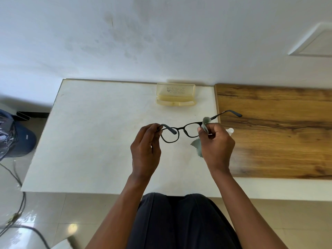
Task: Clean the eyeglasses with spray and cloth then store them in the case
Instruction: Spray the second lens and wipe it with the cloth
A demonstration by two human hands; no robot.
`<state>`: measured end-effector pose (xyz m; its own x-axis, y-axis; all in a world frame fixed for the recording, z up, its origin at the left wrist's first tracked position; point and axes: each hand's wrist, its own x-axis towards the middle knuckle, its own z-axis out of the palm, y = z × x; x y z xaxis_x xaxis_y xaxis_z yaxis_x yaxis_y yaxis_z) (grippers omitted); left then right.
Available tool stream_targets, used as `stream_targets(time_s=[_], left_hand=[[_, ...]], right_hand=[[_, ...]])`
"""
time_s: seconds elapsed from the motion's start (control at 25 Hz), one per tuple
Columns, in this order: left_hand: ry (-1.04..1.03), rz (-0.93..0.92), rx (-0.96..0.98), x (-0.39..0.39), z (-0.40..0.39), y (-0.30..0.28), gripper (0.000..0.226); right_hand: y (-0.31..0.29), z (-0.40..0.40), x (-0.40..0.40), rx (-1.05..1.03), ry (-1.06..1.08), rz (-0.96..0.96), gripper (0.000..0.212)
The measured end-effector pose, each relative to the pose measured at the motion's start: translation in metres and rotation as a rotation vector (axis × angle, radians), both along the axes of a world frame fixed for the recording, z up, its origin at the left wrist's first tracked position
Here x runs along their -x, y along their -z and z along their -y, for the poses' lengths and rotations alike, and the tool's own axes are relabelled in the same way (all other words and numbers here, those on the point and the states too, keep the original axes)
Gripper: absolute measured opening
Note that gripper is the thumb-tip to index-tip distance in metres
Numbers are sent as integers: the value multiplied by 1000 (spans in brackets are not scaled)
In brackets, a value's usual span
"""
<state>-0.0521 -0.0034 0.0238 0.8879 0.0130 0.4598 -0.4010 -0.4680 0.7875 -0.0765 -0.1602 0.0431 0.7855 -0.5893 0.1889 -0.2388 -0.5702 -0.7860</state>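
We see one pair of eyeglasses (179,131) held above the white table (100,141), one open case (175,94) behind. Our left hand (145,150) pinches a hinge; our right hand (216,142) presses one cloth (204,124) on a lens.

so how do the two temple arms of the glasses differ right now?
The temple at the left hand is folded across behind the lens, its tip near the bridge. The temple on the right hand's side is swung open, reaching over the wooden board. Both are thin, dark, with a thicker tip.
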Motion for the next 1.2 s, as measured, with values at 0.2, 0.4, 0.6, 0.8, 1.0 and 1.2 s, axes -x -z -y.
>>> stream_targets(time_s=[0.2,0.4,0.6,0.8,1.0,1.2], left_hand=[[-1,2,-12,4,1,-1,16],[-33,3,-4,3,-1,0,15],[-57,-4,9,2,-1,2,14],[-66,1,18,2,-1,4,12],[-74,2,0,3,-3,4,12],[-68,14,-5,2,-1,2,11]], right_hand=[[8,-8,-3,161,-171,-106,17],[13,-10,8,493,-254,-173,32],[21,-4,10,626,-303,-155,34],[27,-3,10,640,-303,-57,31],[27,-4,12,671,-234,-11,32],[26,-8,10,690,-159,-129,41]])
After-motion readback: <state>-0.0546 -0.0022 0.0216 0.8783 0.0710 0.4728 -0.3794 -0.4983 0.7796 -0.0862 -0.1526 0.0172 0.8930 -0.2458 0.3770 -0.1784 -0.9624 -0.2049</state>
